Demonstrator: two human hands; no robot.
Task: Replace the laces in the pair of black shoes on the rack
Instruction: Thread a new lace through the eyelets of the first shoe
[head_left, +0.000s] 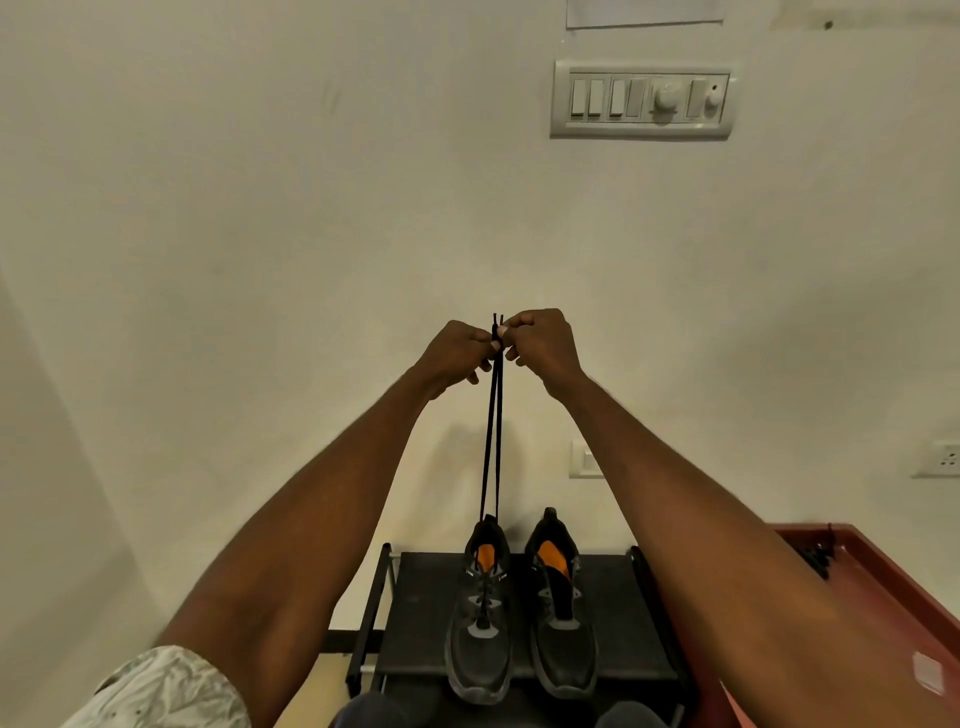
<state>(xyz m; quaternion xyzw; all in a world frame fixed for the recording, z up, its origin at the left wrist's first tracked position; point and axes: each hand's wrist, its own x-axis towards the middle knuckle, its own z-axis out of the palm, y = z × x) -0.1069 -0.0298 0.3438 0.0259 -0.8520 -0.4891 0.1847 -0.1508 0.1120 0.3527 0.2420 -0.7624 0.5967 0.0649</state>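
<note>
both lace (492, 441) ends pinched together by left hand (456, 353) & right hand (540, 343), pulled taut above left shoe (480, 623) at rack (415, 613) centre. lace likely light, limp; grip near tips.

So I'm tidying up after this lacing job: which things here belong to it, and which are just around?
Part of the job:
- lace, both ends pinched by left hand and right hand
- laced shoe
- unlaced shoe
- rack

Just around:
- switch panel
- wall socket
- red tray
</note>
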